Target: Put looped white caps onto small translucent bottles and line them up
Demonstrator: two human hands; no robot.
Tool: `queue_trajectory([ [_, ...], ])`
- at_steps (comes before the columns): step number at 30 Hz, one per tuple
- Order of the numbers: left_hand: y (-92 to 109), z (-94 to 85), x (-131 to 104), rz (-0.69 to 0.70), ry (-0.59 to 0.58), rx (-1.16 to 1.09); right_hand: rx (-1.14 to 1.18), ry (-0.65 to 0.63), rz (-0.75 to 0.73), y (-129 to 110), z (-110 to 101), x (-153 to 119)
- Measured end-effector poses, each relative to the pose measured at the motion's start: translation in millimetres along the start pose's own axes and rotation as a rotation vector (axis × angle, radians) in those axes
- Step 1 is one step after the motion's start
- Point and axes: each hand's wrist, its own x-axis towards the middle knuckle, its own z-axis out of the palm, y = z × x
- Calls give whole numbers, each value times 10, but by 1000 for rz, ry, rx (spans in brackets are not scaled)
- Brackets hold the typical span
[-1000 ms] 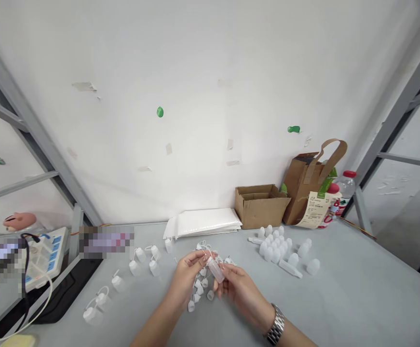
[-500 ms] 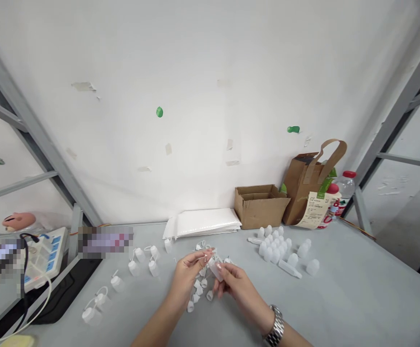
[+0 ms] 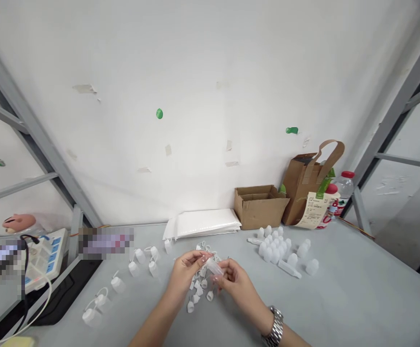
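Note:
Between my two hands, above the middle of the grey table, is a small translucent plastic bottle (image 3: 214,266), tilted. My left hand (image 3: 185,273) pinches its white cap end, while my right hand (image 3: 236,283) grips the body with thumb and fingers. Under and around the hands lies a loose pile of white caps (image 3: 196,290) with thin straps, partly hidden. Several small bottles with white caps (image 3: 133,269) stand spread out to the left. To the right is a cluster of translucent rounded pieces (image 3: 275,248), with a slim clear tube (image 3: 289,269) lying beside it.
Along the wall are white padded envelopes (image 3: 208,223), an open cardboard box (image 3: 260,212), a brown paper bag (image 3: 300,193) and a red-capped drink bottle (image 3: 344,188). At left are a power strip (image 3: 56,255), cables and a black mat (image 3: 65,291). Metal frame posts stand on both sides.
My right hand has shifted its fingers and raised its grip on the bottle, so more of the body shows. My left hand stays at the cap end, moved slightly left.

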Motion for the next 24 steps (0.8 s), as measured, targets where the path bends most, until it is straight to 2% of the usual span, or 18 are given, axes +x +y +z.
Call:
queue_trajectory([
  [3,5,5,-7,-2,-18,-6,29,-69,16,-11,-16,-6],
  [7,10,0,-12,38,-49,-11,312,-276,168,-7,-29,-36],
  [10,10,0,-16,53,-83,-9,478,-371,285,-11,-34,-56],
  [13,2,6,-26,63,-111,-9,542,-450,363,-38,-50,-69],
  [16,-17,20,-34,57,-91,-30,513,-454,388,-60,-70,-61],
  [19,-29,37,-36,8,-62,-58,443,-396,337,-54,-77,-34],
  [24,17,32,-48,-168,-156,-179,293,-358,183,-44,-50,-25],
])
